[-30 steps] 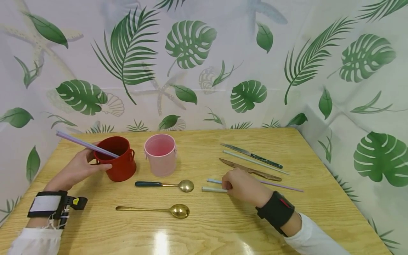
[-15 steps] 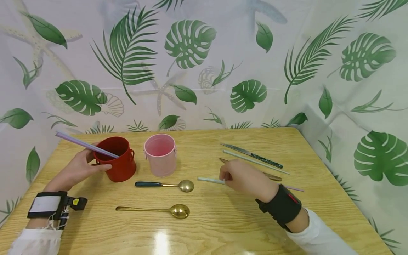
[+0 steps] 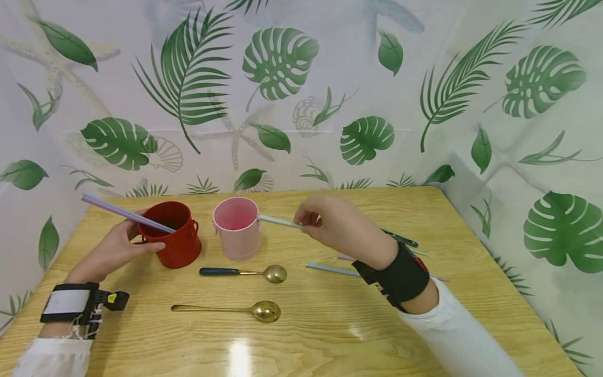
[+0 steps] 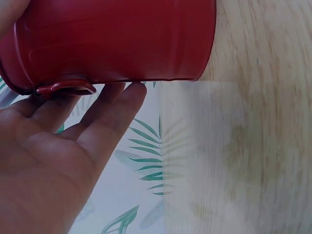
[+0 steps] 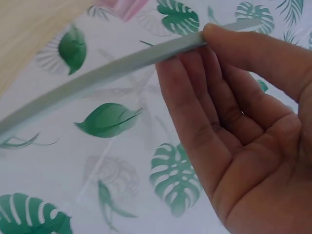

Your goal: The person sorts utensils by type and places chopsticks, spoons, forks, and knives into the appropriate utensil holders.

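At the left of the head view, my left hand [image 3: 110, 252] holds the side of a small red bucket [image 3: 179, 251], with its thumb on the near side. In the left wrist view its fingers touch the bucket's wall by a handle lug. Pale purple chopsticks [image 3: 123, 211] lean out of this bucket to the left. My right hand [image 3: 346, 228] pinches a pale green chopstick [image 3: 279, 222] between thumb and fingers, raised above the table. The chopstick's thick end points left, at the right rim of a pink bucket [image 3: 240, 245].
Below the buckets lie a dark-handled spoon [image 3: 221, 272] and a gold spoon [image 3: 266, 311]. A blue chopstick [image 3: 330, 269] lies under the right forearm. A green-handled knife [image 3: 401, 239] and other chopsticks are partly hidden behind that arm. A leaf-patterned cloth [image 3: 282, 167] stands behind the table.
My right hand has lifted the pale green chopstick off the table and carried it up and left to the pink bucket's rim. The left hand and red bucket have stayed put.
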